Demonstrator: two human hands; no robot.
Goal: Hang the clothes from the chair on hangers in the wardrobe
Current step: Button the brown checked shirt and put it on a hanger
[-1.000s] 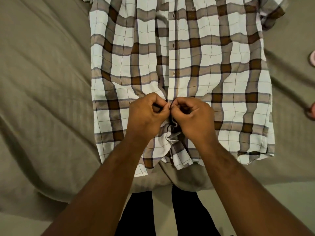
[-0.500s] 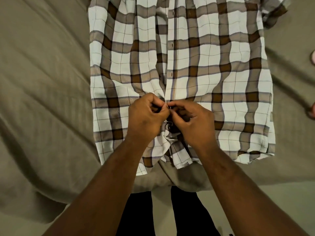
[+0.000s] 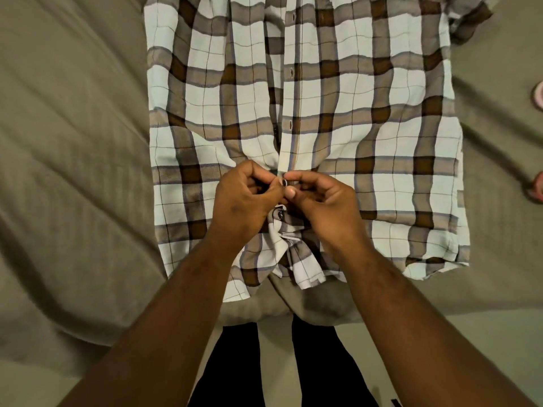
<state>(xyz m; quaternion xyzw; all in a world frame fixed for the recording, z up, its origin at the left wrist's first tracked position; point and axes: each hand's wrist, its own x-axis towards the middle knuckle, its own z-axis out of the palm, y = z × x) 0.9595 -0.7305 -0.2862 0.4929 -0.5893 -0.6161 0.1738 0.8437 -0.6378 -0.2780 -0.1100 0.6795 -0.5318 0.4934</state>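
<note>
Head view: plaid shirt (image 3: 323, 118) lies flat, front up, on the olive bedsheet (image 3: 73, 171), hem at the near edge. My left hand (image 3: 244, 204) and right hand (image 3: 326, 207) meet at the button strip near the hem, fingers curled, each pinching the cloth on either side of a small dark button (image 3: 284, 182). Hem below my hands is bunched. Pink object (image 3: 539, 96) at the far right edge.

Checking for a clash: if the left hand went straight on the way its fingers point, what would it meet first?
Likely the right hand: the left hand points at its thumb, above the plaid shirt.
</note>
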